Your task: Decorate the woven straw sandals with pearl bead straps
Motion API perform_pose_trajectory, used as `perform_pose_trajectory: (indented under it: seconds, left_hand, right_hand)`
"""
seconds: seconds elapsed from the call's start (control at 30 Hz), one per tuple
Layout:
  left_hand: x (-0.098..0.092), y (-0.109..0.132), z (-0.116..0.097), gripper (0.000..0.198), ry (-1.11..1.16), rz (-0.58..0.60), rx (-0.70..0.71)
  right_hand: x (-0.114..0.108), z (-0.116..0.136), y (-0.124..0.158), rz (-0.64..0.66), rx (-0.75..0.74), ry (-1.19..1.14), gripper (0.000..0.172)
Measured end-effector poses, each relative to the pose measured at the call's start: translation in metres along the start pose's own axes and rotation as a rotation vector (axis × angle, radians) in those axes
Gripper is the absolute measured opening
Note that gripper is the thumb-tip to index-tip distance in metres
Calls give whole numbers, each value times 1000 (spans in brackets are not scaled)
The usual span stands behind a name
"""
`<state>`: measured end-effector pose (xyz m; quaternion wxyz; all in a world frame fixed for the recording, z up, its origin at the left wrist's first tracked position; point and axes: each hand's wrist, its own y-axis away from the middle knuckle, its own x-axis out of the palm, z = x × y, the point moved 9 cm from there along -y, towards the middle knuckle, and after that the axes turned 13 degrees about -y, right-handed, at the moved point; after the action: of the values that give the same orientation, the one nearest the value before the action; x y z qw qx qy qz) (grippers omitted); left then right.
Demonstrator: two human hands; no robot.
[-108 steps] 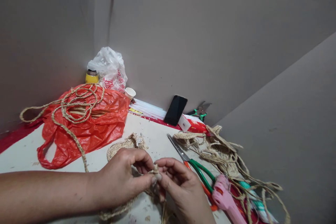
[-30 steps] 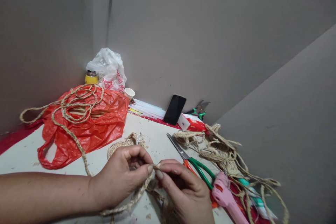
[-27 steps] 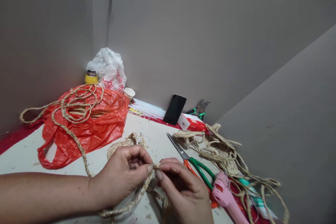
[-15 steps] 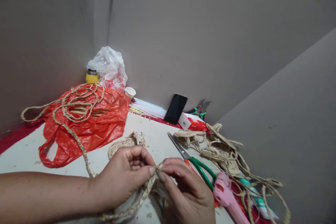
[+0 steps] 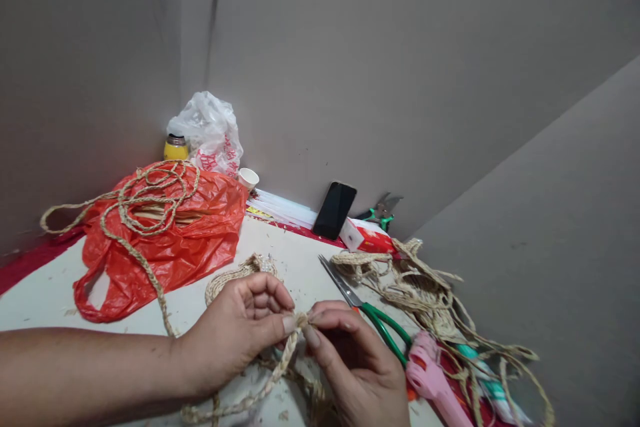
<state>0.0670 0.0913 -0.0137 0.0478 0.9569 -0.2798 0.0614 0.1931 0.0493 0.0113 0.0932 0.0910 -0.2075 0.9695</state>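
A tan braided straw cord (image 5: 287,355) hangs in a curve below my fingers. My left hand (image 5: 245,330) pinches it near its upper end between thumb and forefinger. Close against that spot, my right hand (image 5: 353,357) also pinches the cord's end with thumb and fingertips. Behind my left hand lies a flat coil of braided straw (image 5: 230,278), partly covered by the hand. Green-handled scissors (image 5: 370,307) lie open-bladed side up beyond my right hand, their handles partly hidden. A pink glue gun (image 5: 431,373) is just right of that hand.
A red plastic bag (image 5: 210,227) with loose braided cord on it lies at left. At the back are a white cup (image 5: 249,178), a phone (image 5: 335,210) and pruning shears (image 5: 383,209). Tangled straw braids (image 5: 425,290) cover the right side, near the grey wall (image 5: 400,80).
Both hands stay pinched at the same spot on the cord. The fingertips have shifted slightly, and the hanging cord has swung a little to the left at its lower part.
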Motion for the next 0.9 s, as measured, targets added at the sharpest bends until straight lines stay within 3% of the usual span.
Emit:
perform_pose_trajectory:
  seconds: [0.13, 0.23, 0.27, 0.37, 0.43, 0.47, 0.57, 0.73, 0.9]
  left_hand:
    - [-12, 2, -19, 16, -259, -121, 190]
    - [-17, 15, -49, 3, -630, -238, 492]
    - [-12, 21, -58, 7, -744, -218, 614]
    - [18, 40, -64, 19, -1049, 51, 969]
    - [33, 51, -56, 19, -1236, 238, 1128]
    - [36, 54, -53, 17, -1314, 274, 1182]
    - [38, 53, -49, 17, -1405, 319, 1181]
    - [32, 37, -45, 21, -1307, 418, 859]
    - [30, 42, -54, 26, -1169, 317, 992]
  right_hand:
    - [-10, -13, 4, -144, 174, -42, 29]
    - [-7, -28, 6, -123, 359, -104, 29]
    - [-1, -36, 9, -81, 470, -155, 33]
    - [22, -59, 27, 91, 847, -352, 51]
    - [33, -61, 37, 153, 996, -455, 53]
    - [35, -60, 39, 158, 1029, -493, 51]
    - [37, -55, 39, 118, 1048, -602, 37]
    - [32, -61, 39, 70, 1070, -682, 23]
    - [24, -66, 27, 45, 991, -682, 24]
